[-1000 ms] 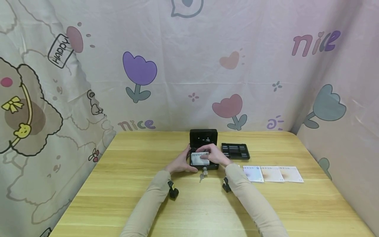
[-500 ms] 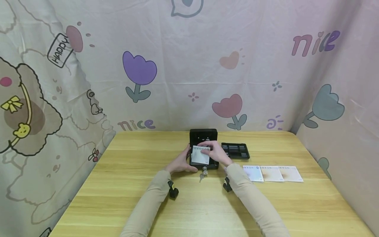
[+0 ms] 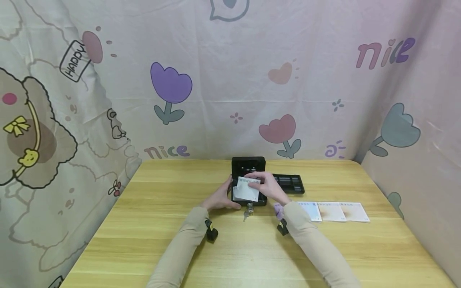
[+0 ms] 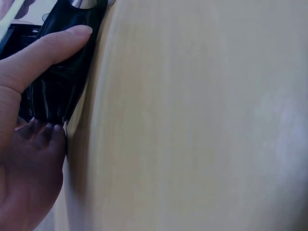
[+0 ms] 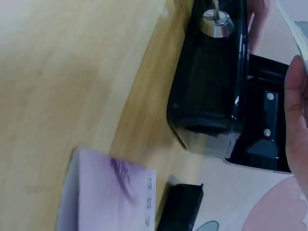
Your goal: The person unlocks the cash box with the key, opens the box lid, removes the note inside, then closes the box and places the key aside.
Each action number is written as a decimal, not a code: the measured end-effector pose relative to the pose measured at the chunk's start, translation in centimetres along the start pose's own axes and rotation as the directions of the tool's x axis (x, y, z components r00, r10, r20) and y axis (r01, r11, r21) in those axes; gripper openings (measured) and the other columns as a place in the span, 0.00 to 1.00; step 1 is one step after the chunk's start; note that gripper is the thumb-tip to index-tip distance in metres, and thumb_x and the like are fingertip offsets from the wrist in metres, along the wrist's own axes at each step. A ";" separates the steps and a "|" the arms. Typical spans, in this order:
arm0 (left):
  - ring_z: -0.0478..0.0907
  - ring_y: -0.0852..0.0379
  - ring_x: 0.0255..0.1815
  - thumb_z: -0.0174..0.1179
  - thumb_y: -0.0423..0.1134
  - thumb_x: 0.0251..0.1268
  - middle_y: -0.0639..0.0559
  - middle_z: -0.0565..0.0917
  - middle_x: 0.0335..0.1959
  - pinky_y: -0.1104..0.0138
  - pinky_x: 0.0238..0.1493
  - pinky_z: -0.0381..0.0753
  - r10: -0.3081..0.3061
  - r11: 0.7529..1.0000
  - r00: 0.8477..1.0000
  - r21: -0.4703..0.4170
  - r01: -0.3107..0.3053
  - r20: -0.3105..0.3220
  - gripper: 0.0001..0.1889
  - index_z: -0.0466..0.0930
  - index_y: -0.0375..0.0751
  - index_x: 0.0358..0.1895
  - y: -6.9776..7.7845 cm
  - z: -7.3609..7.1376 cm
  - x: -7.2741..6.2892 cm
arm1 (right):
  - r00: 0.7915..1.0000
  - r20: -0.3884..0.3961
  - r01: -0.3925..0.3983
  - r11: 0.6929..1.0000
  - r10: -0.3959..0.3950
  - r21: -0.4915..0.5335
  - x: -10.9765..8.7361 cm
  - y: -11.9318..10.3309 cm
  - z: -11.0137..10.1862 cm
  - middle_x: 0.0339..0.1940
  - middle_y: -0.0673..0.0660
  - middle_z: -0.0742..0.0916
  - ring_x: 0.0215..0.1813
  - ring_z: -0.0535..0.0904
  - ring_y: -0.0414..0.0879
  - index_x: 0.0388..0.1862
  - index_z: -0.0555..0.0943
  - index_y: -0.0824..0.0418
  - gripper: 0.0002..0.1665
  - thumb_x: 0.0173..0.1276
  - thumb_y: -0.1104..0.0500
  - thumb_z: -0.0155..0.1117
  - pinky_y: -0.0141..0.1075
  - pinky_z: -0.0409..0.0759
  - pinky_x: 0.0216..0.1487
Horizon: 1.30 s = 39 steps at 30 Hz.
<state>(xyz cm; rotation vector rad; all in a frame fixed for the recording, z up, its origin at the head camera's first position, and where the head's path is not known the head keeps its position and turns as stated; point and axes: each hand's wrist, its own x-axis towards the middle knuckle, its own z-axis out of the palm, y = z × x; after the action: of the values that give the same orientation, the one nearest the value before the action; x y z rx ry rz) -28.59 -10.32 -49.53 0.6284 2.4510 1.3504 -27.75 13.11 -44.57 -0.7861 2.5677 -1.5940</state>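
Just below the middle of the frame, a glossy black rectangular lockbox (image 3: 263,202) stands on the pale wood-grained table (image 3: 245,256) with its lid up. The person's left hand (image 3: 217,198) has a firm grip on its left side, thumb along the front wall. Their right hand (image 3: 271,188) keeps a narrow grip, pinching a pale rectangular printed paper slip (image 3: 247,193) by its right side. That slip tilts over the lockbox; the edge of another pale slip (image 3: 235,194) peeks out beneath it, on the left.

On the box's front I can make out a round silver metal lock (image 5: 216,25), with a small metal key (image 3: 246,216) hanging below it. To the right of the box, partly behind the right hand, lies a black plastic tray (image 3: 294,185) with compartments. Lower right of centre, by the right cuff, is a purple printed paper (image 5: 113,192), and farther right a row of one bluish printed paper (image 3: 311,211) and two cream-and-brown printed papers (image 3: 354,213).
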 end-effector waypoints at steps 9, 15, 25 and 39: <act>0.50 0.36 0.83 0.81 0.41 0.44 0.36 0.43 0.84 0.49 0.83 0.52 -0.023 0.999 1.000 0.028 0.024 -0.008 0.70 0.32 0.37 0.82 -0.2 0.1 0.1 | 0.999 0.025 -0.036 0.998 0.037 -0.044 -2.7 -0.6 -1.5 0.59 0.63 0.87 0.37 0.81 0.40 0.57 0.85 0.59 0.18 0.69 0.61 0.67 0.29 0.82 0.38; 0.50 0.37 0.83 0.81 0.41 0.45 0.36 0.43 0.84 0.50 0.83 0.53 -0.036 0.999 0.999 0.029 0.036 -0.009 0.70 0.32 0.37 0.82 -0.1 0.0 0.0 | 0.998 0.050 -0.042 0.998 0.044 -0.046 -4.4 -0.7 -2.5 0.56 0.63 0.88 0.33 0.81 0.38 0.57 0.85 0.59 0.18 0.68 0.61 0.67 0.28 0.80 0.35; 0.50 0.38 0.83 0.81 0.42 0.44 0.38 0.42 0.84 0.51 0.83 0.52 -0.033 0.998 0.999 0.058 0.033 -0.001 0.71 0.31 0.40 0.82 -0.4 0.1 0.1 | 0.995 0.092 -0.030 0.994 0.040 -0.107 -7.1 -0.3 -4.0 0.51 0.62 0.90 0.47 0.85 0.43 0.55 0.85 0.62 0.18 0.66 0.61 0.70 0.28 0.83 0.45; 0.48 0.38 0.84 0.80 0.41 0.47 0.38 0.42 0.84 0.50 0.84 0.51 -0.035 0.999 0.999 0.028 0.035 -0.002 0.69 0.31 0.38 0.82 -0.1 0.0 -0.2 | 0.985 0.174 0.006 0.990 0.019 -0.143 -10.0 0.8 -6.2 0.47 0.62 0.90 0.45 0.83 0.36 0.52 0.85 0.65 0.18 0.65 0.61 0.71 0.28 0.84 0.49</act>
<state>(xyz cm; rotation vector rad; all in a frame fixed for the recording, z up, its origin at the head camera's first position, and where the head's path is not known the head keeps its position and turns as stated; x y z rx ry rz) -28.48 -10.46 -49.57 0.5883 2.4743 1.3060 -21.02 22.84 -44.71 -0.8839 2.5757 -1.2861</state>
